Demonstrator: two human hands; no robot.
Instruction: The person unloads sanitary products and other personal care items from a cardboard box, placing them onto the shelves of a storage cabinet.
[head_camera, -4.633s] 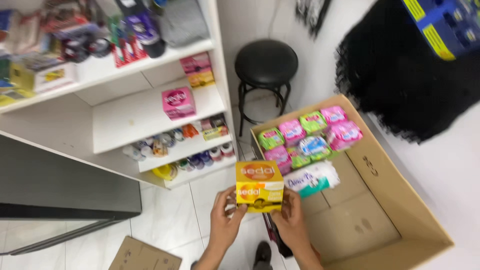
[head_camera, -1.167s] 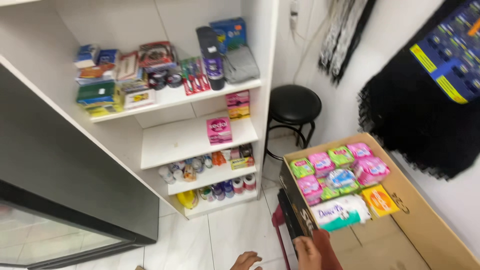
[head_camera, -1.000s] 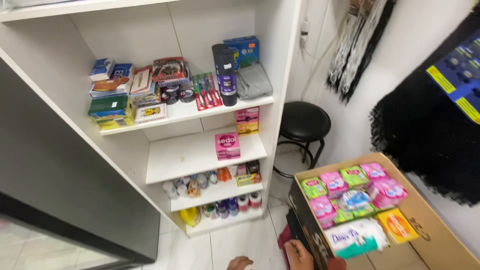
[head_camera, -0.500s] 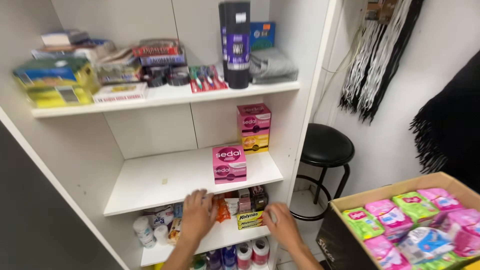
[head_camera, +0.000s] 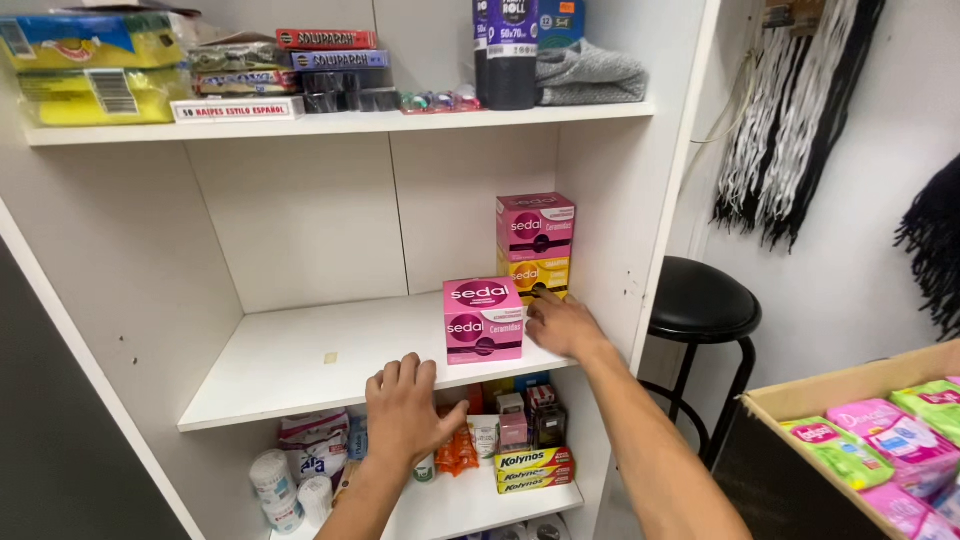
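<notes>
My left hand (head_camera: 408, 408) rests with spread fingers on the front edge of the white middle shelf (head_camera: 300, 365), holding nothing. My right hand (head_camera: 561, 323) lies flat on the same shelf, fingertips against the right side of a pink box (head_camera: 483, 320) that stands near the front. Just behind my right hand a second pink box (head_camera: 535, 226) sits stacked on a yellow box (head_camera: 533, 273) at the shelf's right end. The left half of this shelf is bare apart from a small scrap.
The upper shelf (head_camera: 330, 122) carries packets, small boxes, a dark roll and grey cloth. The lower shelf holds small bottles, toothpaste boxes and packets. A black stool (head_camera: 704, 300) stands right of the unit. An open cardboard box (head_camera: 860, 440) with pink and green packs sits at lower right.
The view has moved from the cardboard box on the floor up close to the shelf unit. Both hands have risen from the lower shelf to the middle shelf, the right one reaching the pink box.
</notes>
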